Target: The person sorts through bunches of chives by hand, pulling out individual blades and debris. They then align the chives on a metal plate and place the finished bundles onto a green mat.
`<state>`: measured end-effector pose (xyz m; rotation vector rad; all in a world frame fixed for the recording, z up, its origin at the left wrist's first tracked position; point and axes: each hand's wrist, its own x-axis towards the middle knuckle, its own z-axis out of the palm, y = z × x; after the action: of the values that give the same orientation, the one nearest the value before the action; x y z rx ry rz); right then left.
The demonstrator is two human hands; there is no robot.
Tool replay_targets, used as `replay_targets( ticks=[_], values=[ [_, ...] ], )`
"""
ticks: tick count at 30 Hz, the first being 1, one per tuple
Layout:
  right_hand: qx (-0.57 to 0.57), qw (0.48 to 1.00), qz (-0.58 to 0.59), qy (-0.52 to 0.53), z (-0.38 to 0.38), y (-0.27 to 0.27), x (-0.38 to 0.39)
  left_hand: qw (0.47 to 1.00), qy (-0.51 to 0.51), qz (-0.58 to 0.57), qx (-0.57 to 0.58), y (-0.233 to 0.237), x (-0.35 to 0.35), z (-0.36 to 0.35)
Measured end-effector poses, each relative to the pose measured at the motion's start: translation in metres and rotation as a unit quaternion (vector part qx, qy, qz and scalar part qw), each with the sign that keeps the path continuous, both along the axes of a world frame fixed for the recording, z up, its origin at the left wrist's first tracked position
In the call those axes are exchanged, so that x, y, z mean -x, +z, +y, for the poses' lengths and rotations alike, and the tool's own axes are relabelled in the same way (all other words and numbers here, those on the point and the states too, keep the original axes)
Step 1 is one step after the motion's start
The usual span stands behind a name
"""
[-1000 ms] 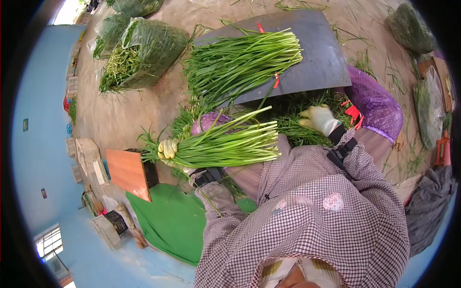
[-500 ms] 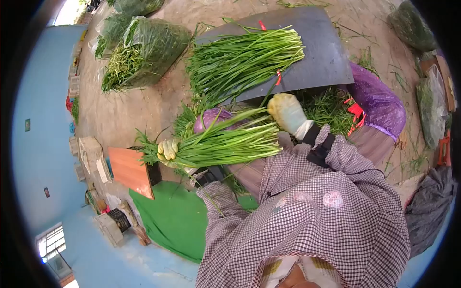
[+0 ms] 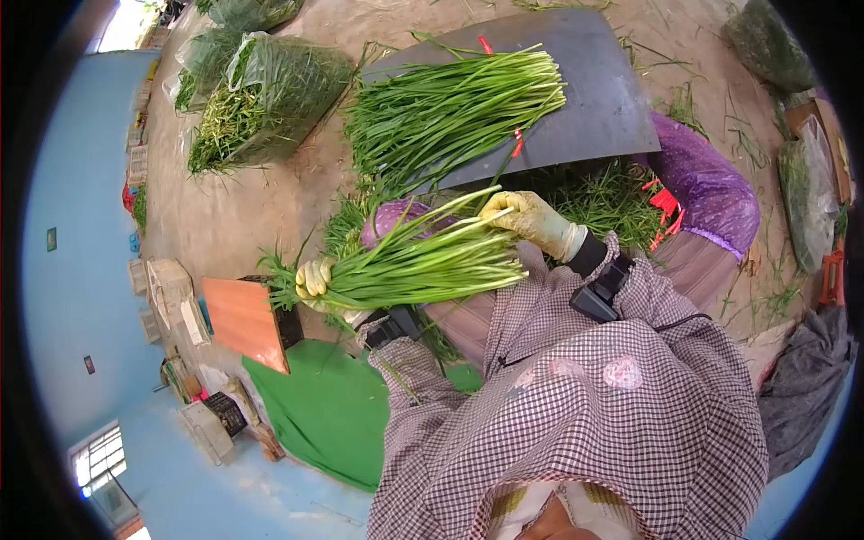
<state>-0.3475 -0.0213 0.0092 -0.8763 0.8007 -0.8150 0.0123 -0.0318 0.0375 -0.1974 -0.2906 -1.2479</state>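
My left hand, in a yellow-stained glove, is closed around the leafy end of a bunch of garlic chives lying across my lap. Its pale stem ends fan out to the right. My right hand, also gloved, pinches at the upper stem ends of that bunch; the exact stalks between its fingers are partly hidden. Just beyond, a larger pile of garlic chives rests on a grey board, with a red tie at the board's near edge.
Clear plastic bags of greens stand at the upper left, and another bag is at the right. Loose greens and red ties lie under the board's edge. An orange-brown panel and green cloth are at the left.
My right hand has turned and shifted slightly left and down, its fingers now meeting the stem ends of the held bunch. My left hand keeps its grip in nearly the same place.
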Motion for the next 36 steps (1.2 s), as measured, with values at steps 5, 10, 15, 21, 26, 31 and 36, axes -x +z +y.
replay_targets(
  ticks=[5,10,15,21,26,31,36],
  values=[
    [0.024,0.993,0.096,-0.063,0.010,-0.002,0.023,0.999,0.024,-0.011,-0.047,-0.006,-0.004,0.009],
    [0.027,0.972,0.219,-0.077,0.012,-0.047,0.091,0.998,0.027,-0.001,-0.051,-0.012,-0.009,0.015],
    [0.215,0.800,0.545,0.130,0.025,-0.046,0.104,0.995,0.039,0.010,-0.089,-0.008,-0.002,0.014],
    [-0.119,0.975,-0.190,0.012,0.022,0.028,-0.006,0.996,0.048,-0.014,-0.075,0.002,0.006,0.010],
    [-0.107,0.972,-0.170,-0.124,0.024,0.020,-0.020,0.993,0.060,-0.069,-0.071,0.000,-0.005,0.011],
    [-0.021,0.993,-0.093,-0.068,0.009,0.021,-0.012,0.993,0.059,-0.067,-0.082,-0.015,-0.012,0.016],
    [-0.006,0.997,-0.069,0.019,-0.001,0.051,-0.004,0.991,0.076,-0.064,-0.093,-0.014,-0.010,0.017]
  ],
)
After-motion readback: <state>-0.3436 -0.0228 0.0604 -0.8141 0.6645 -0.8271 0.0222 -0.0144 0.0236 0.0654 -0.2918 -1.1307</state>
